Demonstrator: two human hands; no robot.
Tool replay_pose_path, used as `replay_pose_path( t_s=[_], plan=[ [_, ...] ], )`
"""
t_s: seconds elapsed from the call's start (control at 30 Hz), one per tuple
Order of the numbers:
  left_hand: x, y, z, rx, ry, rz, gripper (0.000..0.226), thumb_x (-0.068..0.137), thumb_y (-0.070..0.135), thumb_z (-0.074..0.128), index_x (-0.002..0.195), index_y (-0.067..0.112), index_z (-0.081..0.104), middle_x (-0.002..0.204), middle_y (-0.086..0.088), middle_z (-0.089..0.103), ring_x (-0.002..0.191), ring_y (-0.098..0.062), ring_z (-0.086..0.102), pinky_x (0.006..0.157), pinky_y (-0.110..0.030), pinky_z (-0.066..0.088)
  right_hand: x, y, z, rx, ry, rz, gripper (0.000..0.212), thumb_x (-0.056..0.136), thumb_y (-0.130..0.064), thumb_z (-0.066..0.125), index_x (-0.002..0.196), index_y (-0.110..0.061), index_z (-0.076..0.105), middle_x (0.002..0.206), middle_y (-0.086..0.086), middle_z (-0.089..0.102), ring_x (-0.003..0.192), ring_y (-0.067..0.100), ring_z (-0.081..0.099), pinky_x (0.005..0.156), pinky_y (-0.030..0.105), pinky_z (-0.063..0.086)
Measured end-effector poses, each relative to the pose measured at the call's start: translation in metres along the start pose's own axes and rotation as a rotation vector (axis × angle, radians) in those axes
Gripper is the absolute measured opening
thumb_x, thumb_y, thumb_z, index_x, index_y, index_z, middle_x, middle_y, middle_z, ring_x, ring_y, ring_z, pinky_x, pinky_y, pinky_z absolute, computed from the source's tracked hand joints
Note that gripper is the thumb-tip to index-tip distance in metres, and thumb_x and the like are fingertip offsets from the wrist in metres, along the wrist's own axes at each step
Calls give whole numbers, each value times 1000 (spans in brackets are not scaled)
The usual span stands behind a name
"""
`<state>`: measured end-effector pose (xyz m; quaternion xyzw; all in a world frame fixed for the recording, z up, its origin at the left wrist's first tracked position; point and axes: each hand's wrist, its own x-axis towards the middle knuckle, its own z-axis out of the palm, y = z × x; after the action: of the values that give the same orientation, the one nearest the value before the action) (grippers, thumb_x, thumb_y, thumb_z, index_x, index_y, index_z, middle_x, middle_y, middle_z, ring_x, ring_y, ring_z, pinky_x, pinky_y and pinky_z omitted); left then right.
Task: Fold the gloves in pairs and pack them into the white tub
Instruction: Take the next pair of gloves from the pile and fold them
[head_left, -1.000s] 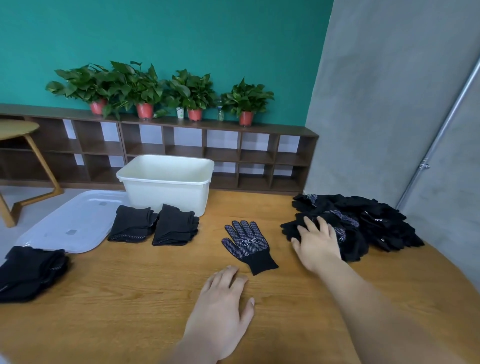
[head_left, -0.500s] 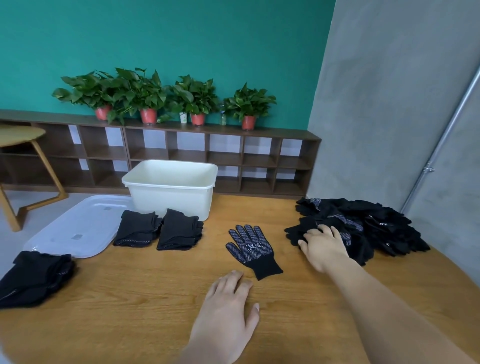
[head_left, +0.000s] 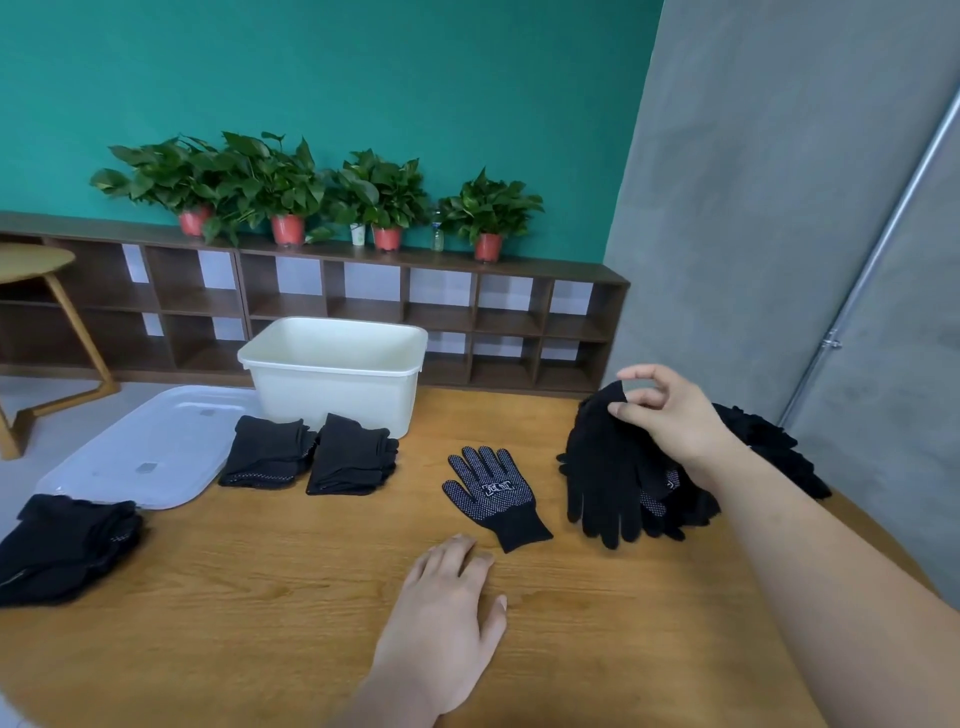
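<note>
The left hand (head_left: 441, 608) and right hand (head_left: 670, 421) continue into 2 bare forearms.

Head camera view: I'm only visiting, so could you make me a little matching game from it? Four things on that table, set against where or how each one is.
Things:
1. tub
2. dotted glove
3. plain glove
4. lid

Places or states:
A. lies flat at the middle of the table, dots up
B. clear plastic, lies left of the tub
C. stands upright behind two folded pairs
D. hangs fingers down, pinched in the right hand

Pairs: 1-C, 2-A, 3-D, 4-B.
</note>
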<state>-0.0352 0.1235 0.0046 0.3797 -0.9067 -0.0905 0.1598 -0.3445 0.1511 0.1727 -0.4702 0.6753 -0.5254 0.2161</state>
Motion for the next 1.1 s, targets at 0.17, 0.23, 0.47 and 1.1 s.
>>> replay_pose_path(
  t_s=[0.17, 0.23, 0.47, 1.1],
  plan=[
    [-2, 4, -6, -23, 3, -11, 58, 107, 60, 28, 159, 36, 35, 168, 12, 23, 157, -11, 16, 131, -34, 10, -20, -14, -1, 12, -133, 43, 22, 96, -28, 76, 118, -32, 77, 110, 2, 79, 107, 20, 75, 88, 38, 57],
    [-2, 4, -7, -44, 3, -20, 58, 107, 60, 29, 160, 35, 33, 167, 13, 23, 156, -12, 17, 131, -35, 12, -24, -15, 1, -17, -141, 36, 15, 98, -24, 75, 111, -27, 79, 107, 3, 80, 104, 20, 76, 93, 42, 59],
    [-2, -5, -6, -327, 177, -150, 55, 109, 52, 32, 161, 35, 27, 168, 11, 16, 159, -13, 12, 130, -42, 22, -26, -36, 34, -127, -10, -174, 10, 96, -22, 77, 100, -31, 79, 99, -6, 78, 98, 16, 74, 86, 33, 61],
    [2, -13, -5, -190, 205, -206, 44, 106, 44, 44, 146, 28, 55, 145, 13, 53, 138, -10, 44, 120, -32, 32, -127, 107, 135, -981, -20, -349, 37, 107, -47, 40, 122, -33, 72, 124, -17, 63, 119, 15, 55, 107, 36, 40]
  ],
)
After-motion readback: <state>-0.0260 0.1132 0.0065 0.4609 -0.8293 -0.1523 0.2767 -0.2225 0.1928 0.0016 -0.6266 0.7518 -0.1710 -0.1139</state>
